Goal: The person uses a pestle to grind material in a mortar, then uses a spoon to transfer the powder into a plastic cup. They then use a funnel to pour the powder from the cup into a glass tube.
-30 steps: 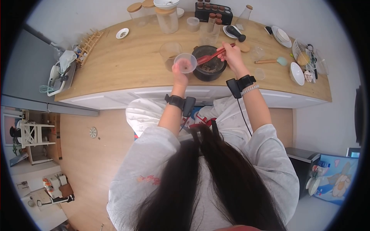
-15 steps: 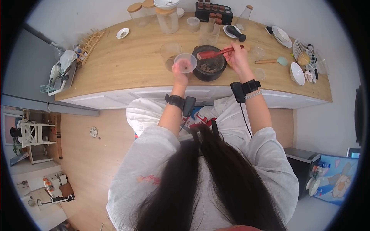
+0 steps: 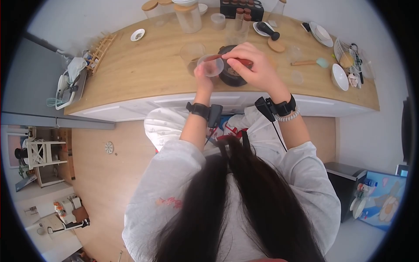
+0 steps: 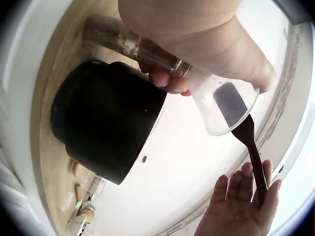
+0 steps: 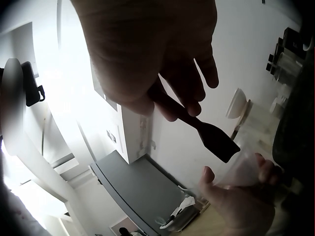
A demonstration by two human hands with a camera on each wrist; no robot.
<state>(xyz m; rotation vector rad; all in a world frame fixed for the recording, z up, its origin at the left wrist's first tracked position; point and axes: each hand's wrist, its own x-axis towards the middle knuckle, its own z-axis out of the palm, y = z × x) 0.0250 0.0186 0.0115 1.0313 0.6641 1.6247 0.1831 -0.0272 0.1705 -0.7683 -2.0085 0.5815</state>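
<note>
My left hand (image 3: 204, 79) grips a small clear plastic cup (image 3: 210, 67) beside and above the black mortar (image 3: 232, 80). My right hand (image 3: 262, 74) reaches across the mortar, pinching the handle of a dark red spatula (image 5: 216, 140). In the left wrist view the spatula's blade (image 4: 229, 104) overlaps the inside of the cup's mouth. Brown flaky bits show in the mortar, mostly hidden under my right hand. A clear glass container (image 3: 187, 54) stands just left of the cup.
A black pestle (image 3: 269, 31) lies on a white plate behind the mortar. Wood-lidded jars (image 3: 190, 22) and a black spice rack (image 3: 227, 9) line the back. On the right are a mint spatula (image 3: 322, 63), a white bowl (image 3: 339, 77) and a wire basket (image 3: 342, 49).
From over the mortar, my right hand has swung left and turned over, bringing the spatula to the cup. The left hand still holds the cup at nearly the same place.
</note>
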